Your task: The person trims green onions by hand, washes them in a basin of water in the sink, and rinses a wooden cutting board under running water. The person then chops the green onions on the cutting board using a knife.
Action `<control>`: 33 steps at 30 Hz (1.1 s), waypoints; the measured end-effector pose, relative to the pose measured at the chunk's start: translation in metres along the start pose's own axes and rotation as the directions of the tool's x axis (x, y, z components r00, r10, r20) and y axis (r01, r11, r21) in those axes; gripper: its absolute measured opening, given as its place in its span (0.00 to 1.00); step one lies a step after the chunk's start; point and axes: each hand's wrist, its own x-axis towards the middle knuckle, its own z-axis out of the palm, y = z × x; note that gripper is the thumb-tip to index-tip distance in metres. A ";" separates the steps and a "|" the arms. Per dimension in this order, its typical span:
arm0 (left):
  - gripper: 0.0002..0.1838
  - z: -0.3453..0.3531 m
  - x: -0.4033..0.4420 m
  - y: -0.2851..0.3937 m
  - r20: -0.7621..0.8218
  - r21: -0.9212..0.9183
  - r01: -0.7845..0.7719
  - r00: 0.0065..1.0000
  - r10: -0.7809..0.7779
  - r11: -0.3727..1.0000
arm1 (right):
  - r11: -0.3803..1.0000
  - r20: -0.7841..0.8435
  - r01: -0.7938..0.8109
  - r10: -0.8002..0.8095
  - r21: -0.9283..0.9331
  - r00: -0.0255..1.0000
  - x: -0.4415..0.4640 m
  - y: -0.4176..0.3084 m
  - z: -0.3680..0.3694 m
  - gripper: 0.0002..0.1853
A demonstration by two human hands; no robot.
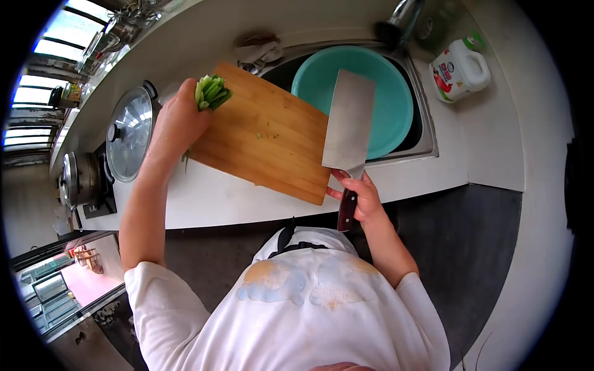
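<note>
My left hand (184, 117) is closed round a bunch of green onions (212, 93), their cut ends showing at the upper left end of a wooden cutting board (266, 123). A few green bits lie on the middle of the board. My right hand (364, 196) grips a cleaver (349, 123) by its dark riveted handle, with the broad blade pointing up over the edge of a turquoise basin (393, 99). Some fingers of that hand reach to the board's lower right corner; whether they hold it too, I cannot tell.
The basin stands in a metal sink (427, 133) under a faucet (405, 15). A white jug (458, 71) is at the right. A lidded pan (131, 135) and a pot on the stove (80, 179) stand at the left. A cloth (260, 52) lies behind the board.
</note>
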 end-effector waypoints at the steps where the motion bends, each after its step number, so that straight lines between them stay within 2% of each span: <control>1: 0.19 0.001 0.002 0.003 -0.008 0.008 -0.010 1.000 0.010 1.000 | 1.000 0.005 -0.003 0.003 0.012 1.000 -0.001 -0.003 -0.001 0.28; 8: 0.18 0.019 -0.010 -0.012 -0.033 -0.017 0.000 0.999 -0.001 1.000 | 0.999 0.001 0.003 -0.003 -0.037 1.000 -0.002 -0.015 -0.002 0.26; 9: 0.18 0.020 -0.016 -0.018 0.000 -0.041 0.045 0.999 -0.045 0.998 | 0.997 0.011 0.007 -0.006 -0.079 1.000 -0.001 -0.016 0.000 0.26; 12: 0.19 0.039 -0.044 -0.054 -0.036 -0.057 0.131 0.991 -0.133 0.990 | 0.985 0.049 -0.020 0.029 -0.174 0.998 0.004 -0.007 0.007 0.25; 15: 0.18 0.071 -0.084 -0.102 0.012 -0.162 0.273 0.961 -0.275 0.948 | 0.969 0.066 -0.059 0.077 -0.239 0.995 0.010 0.014 0.018 0.23; 17: 0.19 0.104 -0.117 -0.146 0.054 -0.231 0.375 0.926 -0.374 0.898 | 0.910 0.080 -0.117 0.162 -0.398 0.984 0.019 0.033 0.015 0.22; 19: 0.20 0.128 -0.147 -0.170 0.088 -0.256 0.420 0.907 -0.412 0.871 | 0.893 0.073 -0.129 0.177 -0.430 0.982 0.023 0.054 0.024 0.22; 21: 0.20 0.145 -0.175 -0.191 0.109 -0.294 0.511 0.858 -0.503 0.808 | 0.769 0.080 -0.153 0.256 -0.620 0.963 0.033 0.083 0.025 0.25; 23: 0.19 0.152 -0.187 -0.203 0.112 -0.313 0.542 0.837 -0.536 0.780 | 0.747 0.048 -0.186 0.280 -0.638 0.959 0.035 0.099 0.032 0.22; 26: 0.17 0.158 -0.194 -0.209 0.072 -0.327 0.502 0.858 -0.509 0.800 | 0.715 -0.009 -0.231 0.300 -0.660 0.954 0.037 0.116 0.030 0.22; 27: 0.15 0.167 -0.196 -0.207 -0.004 -0.286 0.476 0.867 -0.498 0.831 | 0.709 -0.010 -0.235 0.306 -0.665 0.952 0.037 0.119 0.030 0.22; 29: 0.14 0.179 -0.198 -0.200 -0.053 -0.147 0.394 0.913 -0.405 0.907 | 0.703 -0.061 -0.251 0.284 -0.666 0.957 0.035 0.120 0.029 0.23; 30: 0.13 0.192 -0.200 -0.195 -0.232 -0.124 0.240 0.936 -0.264 0.963 | 0.694 -0.065 -0.244 0.273 -0.677 0.960 0.033 0.119 0.026 0.24; 31: 0.14 0.200 -0.199 -0.188 -0.199 -0.115 0.248 0.943 -0.267 0.962 | 0.693 -0.069 -0.245 0.271 -0.678 0.960 0.031 0.117 0.027 0.24; 33: 0.18 0.224 -0.198 -0.180 -0.143 -0.011 0.254 0.957 -0.253 0.967 | 0.609 -0.029 -0.137 0.183 -0.781 0.983 0.024 0.108 0.039 0.25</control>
